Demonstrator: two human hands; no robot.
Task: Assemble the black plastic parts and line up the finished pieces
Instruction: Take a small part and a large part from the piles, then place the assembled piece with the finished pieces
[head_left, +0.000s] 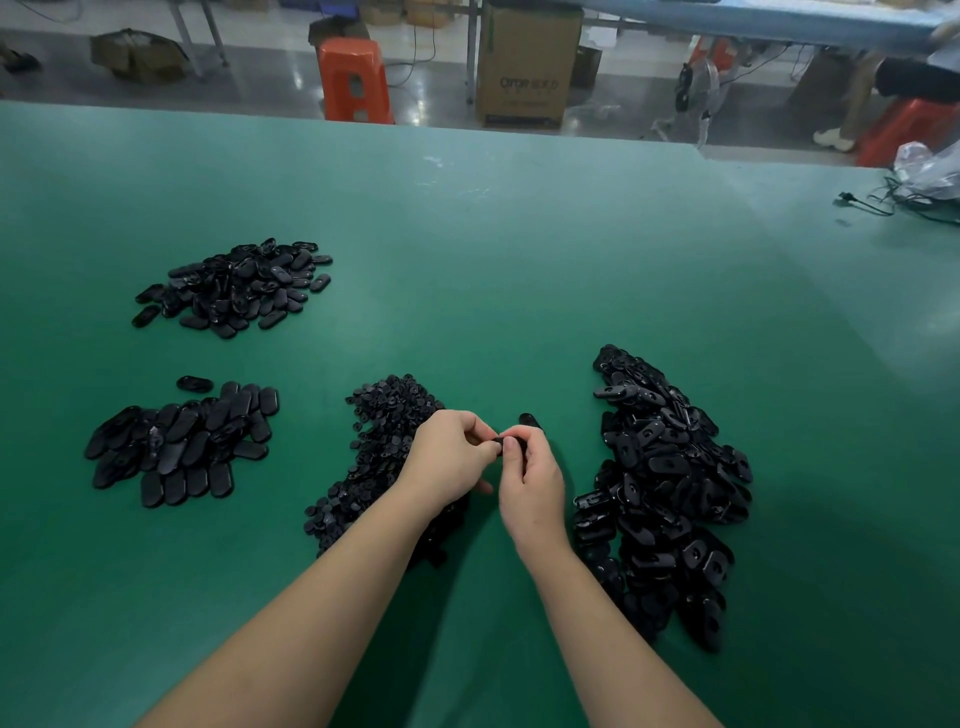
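Black plastic part (511, 446) is being pinched between the fingertips of the left hand (451, 458) and right hand (531, 480), so pressing squarely until it seats seems wisest, piles lying just beside both.

Green table (467, 249): smooth mat surface, faint sheen, light scuffs at far side. Black part (506, 446) pinched between fingertips (511, 449) of both hands: hard plastic, dull gloss. Pile of oval shells (670, 483) right of the fingers: glossy black plastic, sharp highlights. Pile of small round pieces (384, 441) left of the fingers: matt black, looks plastic. Beyond the fingers: cardboard box (527, 67), matt brown; stool (355, 78), shiny orange plastic.
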